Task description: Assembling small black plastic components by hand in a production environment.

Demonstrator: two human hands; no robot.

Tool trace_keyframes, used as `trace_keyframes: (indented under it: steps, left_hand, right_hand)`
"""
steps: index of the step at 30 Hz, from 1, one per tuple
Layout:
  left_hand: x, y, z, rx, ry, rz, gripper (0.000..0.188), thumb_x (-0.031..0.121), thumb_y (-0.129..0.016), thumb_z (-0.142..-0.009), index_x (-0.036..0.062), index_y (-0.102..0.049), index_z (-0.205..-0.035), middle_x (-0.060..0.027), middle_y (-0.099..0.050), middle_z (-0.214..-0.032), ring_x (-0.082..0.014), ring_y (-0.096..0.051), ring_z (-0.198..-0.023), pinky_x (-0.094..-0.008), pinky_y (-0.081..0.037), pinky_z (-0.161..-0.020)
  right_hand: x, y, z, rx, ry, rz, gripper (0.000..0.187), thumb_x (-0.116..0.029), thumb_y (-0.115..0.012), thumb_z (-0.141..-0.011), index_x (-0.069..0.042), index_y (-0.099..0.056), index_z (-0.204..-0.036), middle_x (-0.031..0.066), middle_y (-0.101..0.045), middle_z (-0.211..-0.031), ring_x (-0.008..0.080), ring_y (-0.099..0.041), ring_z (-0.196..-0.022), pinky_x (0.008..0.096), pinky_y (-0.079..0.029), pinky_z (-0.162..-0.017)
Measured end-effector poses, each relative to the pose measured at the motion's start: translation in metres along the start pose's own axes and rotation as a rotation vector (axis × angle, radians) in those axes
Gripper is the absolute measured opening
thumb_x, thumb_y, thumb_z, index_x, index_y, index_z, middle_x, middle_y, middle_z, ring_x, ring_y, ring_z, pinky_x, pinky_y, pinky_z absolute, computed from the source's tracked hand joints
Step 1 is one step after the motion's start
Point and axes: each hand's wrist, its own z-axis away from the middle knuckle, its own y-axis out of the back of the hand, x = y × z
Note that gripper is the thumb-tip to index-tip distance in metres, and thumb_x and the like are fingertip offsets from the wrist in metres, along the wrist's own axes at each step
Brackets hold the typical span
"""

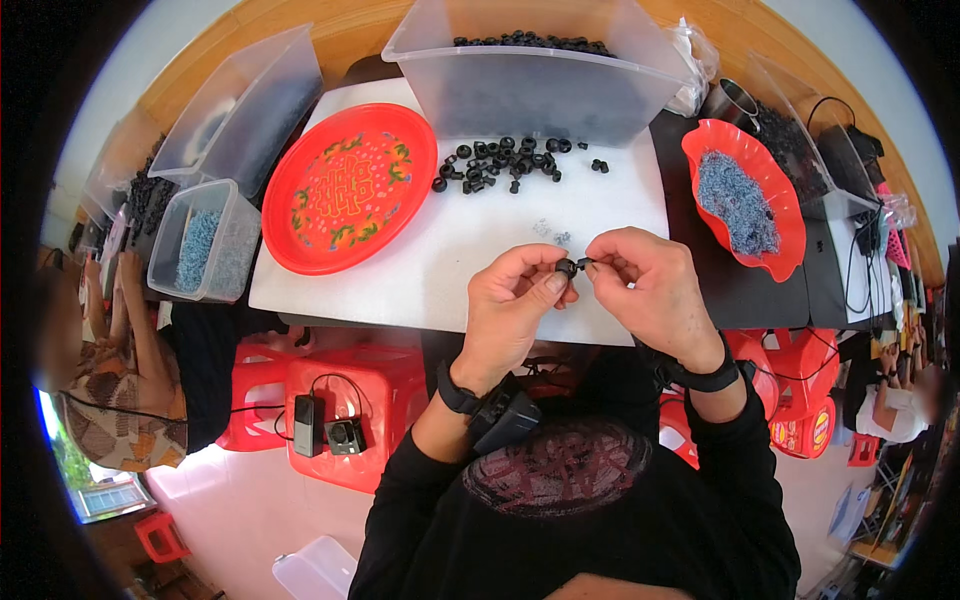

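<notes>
So everything here sits around the round red tray (375,160) on the white surface (400,295). Both hands are off to its right and a bit closer to the person. Left hand (508,308) has its fingers pinched on a chunky round black part (566,268), and the right hand (655,292) has its fingers squeezed close together on a tiny dark piece (586,263) right up by it. Can't tell if the two bits are joined, too small. Right of the tray there's a loose scatter of black parts (507,162), plus some little clear bits (562,239) further right and nearer the person. Big translucent bin (530,100) is up and right of the tray, tub (235,245) of blue-grey bits just left, red scalloped dish (790,225) well off to its right.
</notes>
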Motion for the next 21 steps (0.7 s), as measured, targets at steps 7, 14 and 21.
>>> trace_keyframes:
  steps: [7,14,21]
  left_hand:
    - [0.003,-0.004,0.002,0.054,-0.022,-0.199,0.02,-0.003,-0.055,-0.083,-0.0033,-0.056,-0.103,-0.0051,-0.06,-0.084,-0.0118,-0.059,-0.073,-0.0235,-0.048,-0.067]
    - [0.005,-0.005,0.004,0.018,-0.136,-0.485,0.019,-0.005,-0.055,-0.082,-0.0043,-0.056,-0.1,-0.0064,-0.059,-0.085,-0.012,-0.057,-0.072,-0.0219,-0.046,-0.067]
    - [0.021,-0.004,0.005,-0.096,-0.364,-0.661,0.018,-0.007,-0.056,-0.08,-0.0044,-0.056,-0.098,-0.0115,-0.058,-0.084,-0.016,-0.056,-0.069,-0.0233,-0.045,-0.063]
  right_hand:
    - [0.003,-0.003,0.001,0.015,0.107,0.146,0.011,0.003,-0.061,-0.072,0.003,-0.059,-0.083,0.0095,-0.061,-0.069,0.0097,-0.058,-0.06,0.0225,-0.047,-0.055]
    - [0.002,-0.004,0.002,-0.011,0.134,0.122,0.009,0.003,-0.06,-0.073,0.003,-0.058,-0.082,0.0073,-0.06,-0.068,0.0089,-0.056,-0.056,0.022,-0.045,-0.052]
    - [-0.011,0.01,-0.007,-0.281,-0.328,-0.4,0.006,0.007,-0.057,-0.074,0.003,-0.056,-0.08,0.004,-0.058,-0.067,0.0075,-0.055,-0.055,0.0198,-0.043,-0.046]
